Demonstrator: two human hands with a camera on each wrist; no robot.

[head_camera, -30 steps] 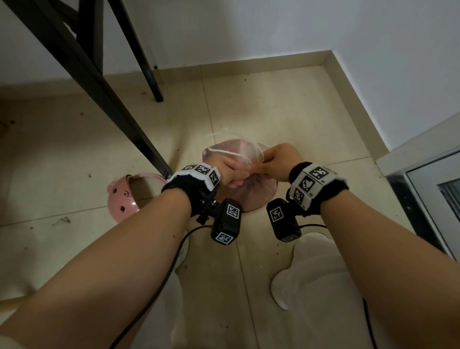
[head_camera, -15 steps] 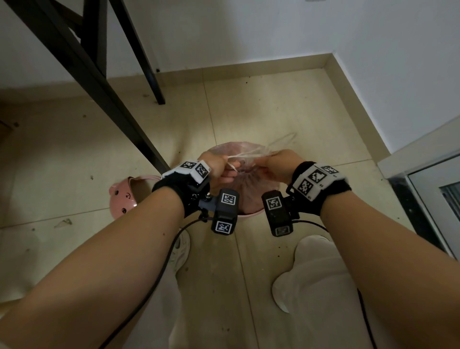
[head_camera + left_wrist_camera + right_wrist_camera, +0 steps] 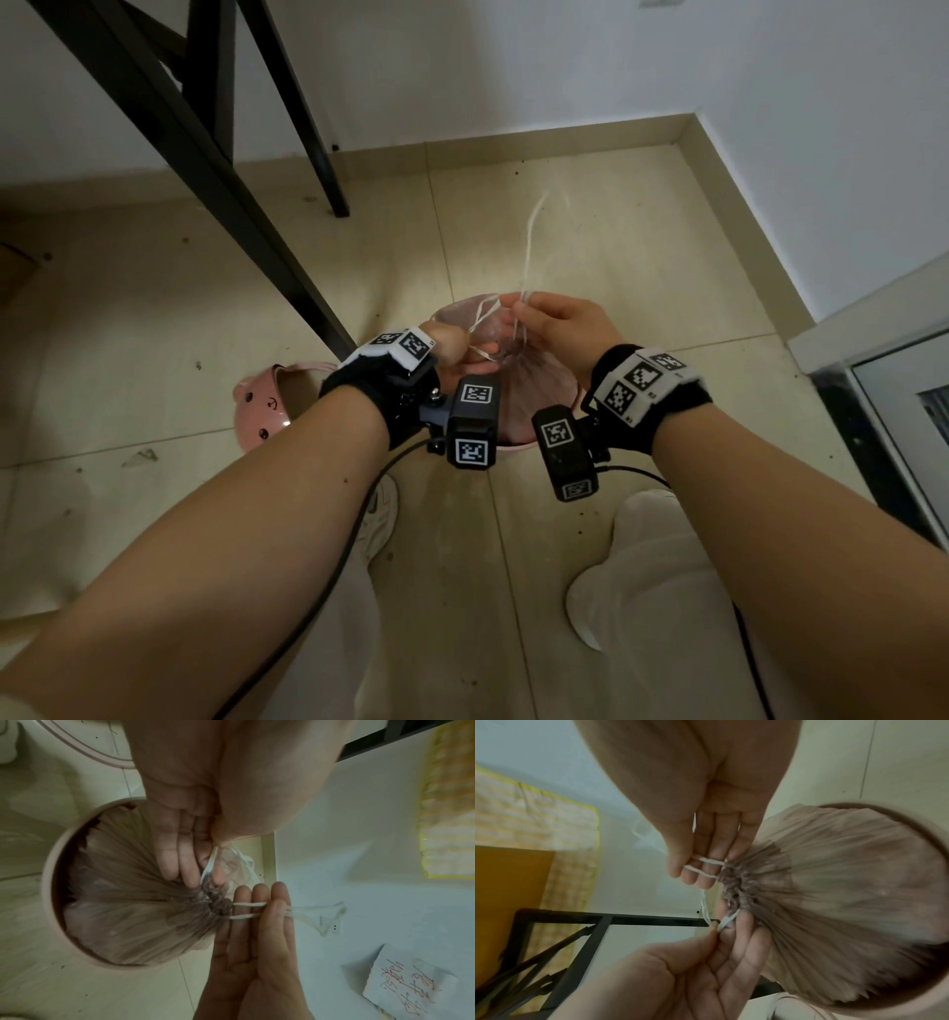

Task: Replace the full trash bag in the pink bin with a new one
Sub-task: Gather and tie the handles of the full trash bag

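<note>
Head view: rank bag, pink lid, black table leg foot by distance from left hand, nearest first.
1. bag: right under the left hand, which pinches its drawstring.
2. pink lid: on the floor to the left.
3. leg foot: far, by the wall.

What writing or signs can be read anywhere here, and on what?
Paper note: red handwritten characters, too slanted and blurred to read.
Wrist bands and wrist cameras: black-and-white square code patterns, no words.
Pink lid on the floor: a drawn face, no text.
Trash bag and pink bin: no print visible.
</note>
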